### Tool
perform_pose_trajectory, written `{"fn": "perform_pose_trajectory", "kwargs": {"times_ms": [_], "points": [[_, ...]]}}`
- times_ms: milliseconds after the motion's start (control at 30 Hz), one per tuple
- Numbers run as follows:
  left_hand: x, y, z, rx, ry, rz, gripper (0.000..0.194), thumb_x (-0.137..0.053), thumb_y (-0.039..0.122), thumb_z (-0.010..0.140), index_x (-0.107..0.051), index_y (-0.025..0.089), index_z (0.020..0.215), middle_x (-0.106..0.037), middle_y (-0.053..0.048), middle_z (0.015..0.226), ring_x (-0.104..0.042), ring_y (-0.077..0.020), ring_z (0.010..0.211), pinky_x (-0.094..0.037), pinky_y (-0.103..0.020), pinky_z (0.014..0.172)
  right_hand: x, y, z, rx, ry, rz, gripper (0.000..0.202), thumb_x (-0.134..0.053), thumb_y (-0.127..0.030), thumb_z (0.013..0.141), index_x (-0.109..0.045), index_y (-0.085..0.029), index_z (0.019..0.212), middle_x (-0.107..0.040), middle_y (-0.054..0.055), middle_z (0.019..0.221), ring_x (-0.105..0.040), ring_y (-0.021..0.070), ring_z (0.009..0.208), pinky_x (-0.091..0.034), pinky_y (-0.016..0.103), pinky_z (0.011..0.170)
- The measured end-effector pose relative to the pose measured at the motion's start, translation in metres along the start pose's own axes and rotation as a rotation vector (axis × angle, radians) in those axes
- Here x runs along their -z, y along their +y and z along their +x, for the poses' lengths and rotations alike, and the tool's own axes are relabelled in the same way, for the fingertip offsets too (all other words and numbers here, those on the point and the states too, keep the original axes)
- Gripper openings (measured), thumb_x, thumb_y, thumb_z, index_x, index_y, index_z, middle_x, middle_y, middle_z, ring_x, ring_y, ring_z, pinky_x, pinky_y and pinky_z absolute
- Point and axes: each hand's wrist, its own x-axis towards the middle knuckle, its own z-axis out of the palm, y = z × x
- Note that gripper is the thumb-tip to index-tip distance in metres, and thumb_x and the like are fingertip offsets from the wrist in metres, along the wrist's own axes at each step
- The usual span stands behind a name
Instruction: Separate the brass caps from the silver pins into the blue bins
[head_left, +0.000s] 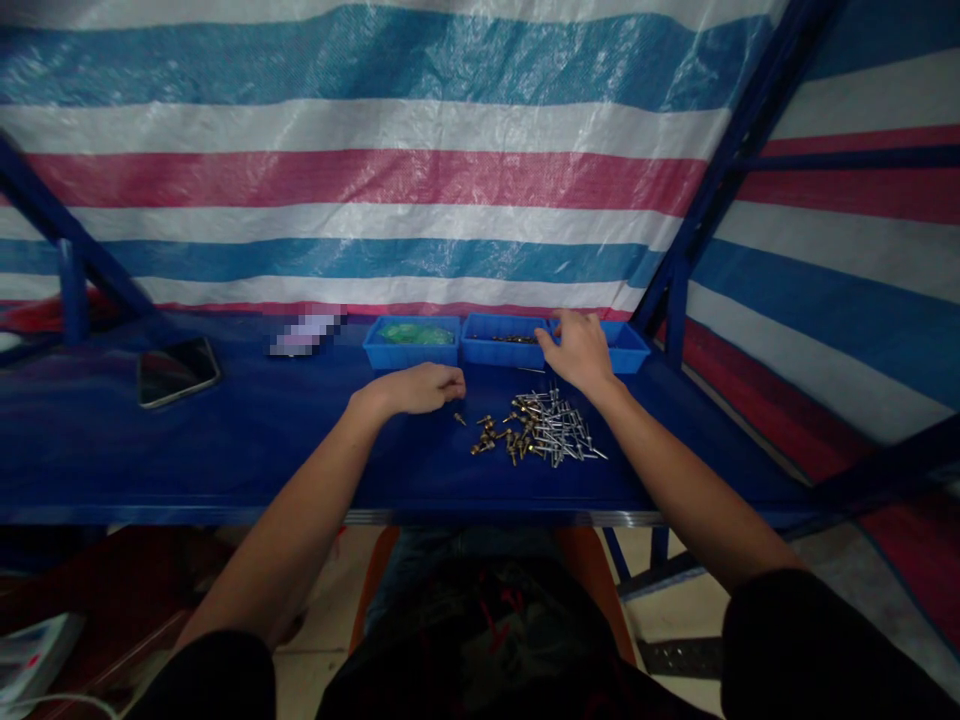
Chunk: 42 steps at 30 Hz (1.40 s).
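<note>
Curling inward, pinch hidden, the left hand [424, 388] neighbours brassy fittings [486, 438] and slender silvery pins [559, 425]; the right hand [585, 350], thumb spread, overlaps blue trays [487, 355].

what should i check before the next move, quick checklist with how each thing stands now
1. Left hand free of loose parts: cannot tell; its fingers are curled, hiding any grip.
2. Right hand free of loose parts: cannot tell; it is at the bins, fingertips partly hidden.
3. Blue bins upright: ok, all three stand in a row.
4. Brass-coloured pieces apart from silver-coloured pins: not ok, they mix where the groups meet.
5. Phone away from the parts: ok, it lies well to the left.
</note>
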Motion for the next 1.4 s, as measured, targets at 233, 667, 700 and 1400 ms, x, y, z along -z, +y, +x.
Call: {"fn": "perform_pose_trajectory", "kwargs": {"times_ms": [233,667,700,1400], "points": [[0.005,0.005,-0.008,-0.060,-0.159,-0.067,0.035,-0.070,0.032,0.070,-0.068,0.022,0.103,-0.063,-0.003,0.096,-0.056,-0.0179,0.089,-0.043,-0.024,0.075,0.000,-0.016,-0.010,0.078,-0.061,0.067,0.033,-0.055,-0.039,0.088,-0.063,-0.015,0.110,-0.067,0.012,0.092,-0.055,0.0307,0.095,-0.042,0.050,0.088],[-0.003,0.013,0.001,-0.130,-0.134,-0.096,0.015,-0.063,0.030,0.078,-0.067,0.019,0.088,-0.060,0.001,0.073,-0.055,-0.0129,0.067,-0.039,-0.022,0.061,-0.012,-0.034,-0.025,0.229,-0.304,0.142,0.025,-0.058,-0.034,0.088,-0.065,-0.017,0.105,-0.066,0.007,0.090,-0.053,0.0255,0.095,-0.043,0.043,0.087],[-0.003,0.013,0.002,-0.129,-0.120,-0.099,0.016,-0.062,0.031,0.079,-0.067,0.019,0.088,-0.060,0.001,0.071,-0.054,-0.0125,0.065,-0.038,-0.022,0.059,-0.012,-0.034,-0.024,0.238,-0.308,0.148,0.024,-0.058,-0.034,0.088,-0.065,-0.018,0.104,-0.066,0.007,0.090,-0.053,0.0251,0.095,-0.043,0.043,0.087],[-0.005,0.023,0.005,-0.106,0.270,-0.014,0.028,-0.035,0.037,0.098,-0.053,0.018,0.088,-0.062,-0.002,0.075,-0.058,-0.0163,0.070,-0.042,-0.030,0.067,-0.013,-0.051,-0.034,0.378,-0.342,0.172,0.021,-0.047,-0.027,0.094,-0.059,-0.019,0.078,-0.059,0.003,0.077,-0.052,0.0178,0.078,-0.038,0.032,0.074]]}}
